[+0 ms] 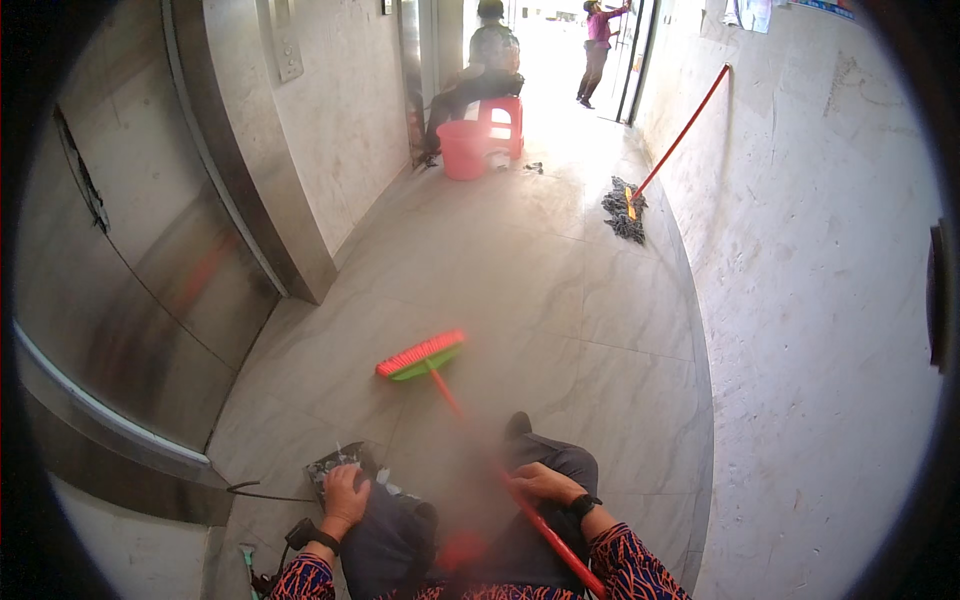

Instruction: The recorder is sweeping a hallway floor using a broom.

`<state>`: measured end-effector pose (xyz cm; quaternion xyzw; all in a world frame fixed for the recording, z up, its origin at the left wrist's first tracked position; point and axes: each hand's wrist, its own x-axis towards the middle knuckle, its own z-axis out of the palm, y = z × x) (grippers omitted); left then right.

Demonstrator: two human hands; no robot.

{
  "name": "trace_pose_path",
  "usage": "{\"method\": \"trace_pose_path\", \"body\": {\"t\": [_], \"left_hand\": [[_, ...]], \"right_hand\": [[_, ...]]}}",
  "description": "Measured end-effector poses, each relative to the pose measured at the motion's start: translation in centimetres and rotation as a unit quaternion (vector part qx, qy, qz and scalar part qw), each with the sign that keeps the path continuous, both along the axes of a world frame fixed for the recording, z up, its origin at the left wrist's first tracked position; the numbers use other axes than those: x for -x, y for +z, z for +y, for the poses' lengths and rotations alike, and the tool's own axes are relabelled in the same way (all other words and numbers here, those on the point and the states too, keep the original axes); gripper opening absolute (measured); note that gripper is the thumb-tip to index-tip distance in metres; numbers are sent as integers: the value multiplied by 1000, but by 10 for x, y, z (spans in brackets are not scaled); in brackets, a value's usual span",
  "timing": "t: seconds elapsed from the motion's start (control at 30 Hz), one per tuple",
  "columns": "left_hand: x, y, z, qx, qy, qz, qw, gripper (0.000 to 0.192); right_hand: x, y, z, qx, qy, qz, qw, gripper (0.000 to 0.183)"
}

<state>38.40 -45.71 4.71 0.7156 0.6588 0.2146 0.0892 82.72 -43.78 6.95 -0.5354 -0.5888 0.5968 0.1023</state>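
My right hand (544, 484) is closed around the red handle of a broom (541, 525), close to my right knee. The broom's head (421, 355), green with red bristles, is out ahead over the tiled floor, bristles facing away from me. On my left knee (390, 517) rests my left hand (346, 491), with nothing in it. Just beyond that hand is a dark dustpan-like container (319, 469) with whitish scraps, partly hidden by the hand and knee. A haze blurs the middle of the handle.
A string mop (624, 214) leans against the right wall. Ahead stand a pink bucket (461, 154) and a red plastic stool (510, 124) with a seated person (493, 49). Another person (598, 45) stands by the doorway. Metal elevator doors (150, 262) line the left. A thin dark rod or cord (274, 496) lies left.
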Motion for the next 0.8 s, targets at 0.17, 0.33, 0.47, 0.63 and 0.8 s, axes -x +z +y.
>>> {"method": "trace_pose_path", "body": {"t": [0.17, 0.33, 0.47, 0.63, 0.8], "left_hand": [[2, -3, 0, 1, -4, -3, 1000, 29], [6, -6, 0, 1, -2, -2, 1000, 29], [6, -2, 0, -2, -4, 1, 1000, 28], [7, -3, 2, -7, -5, -1, 1000, 28], [10, -5, 1, -11, -5, -5, 1000, 28]], "right_hand": [[1, -7, 1, 5, -3, 1, 1000, 37], [3, -10, 2, 12, -1, 6, 1000, 42], [6, -2, 3, 28, 6, 0, 1000, 43], [4, -8, 4, -47, 60, 16, 997, 44], [7, -8, 3, -51, 51, 16, 997, 43]]}}
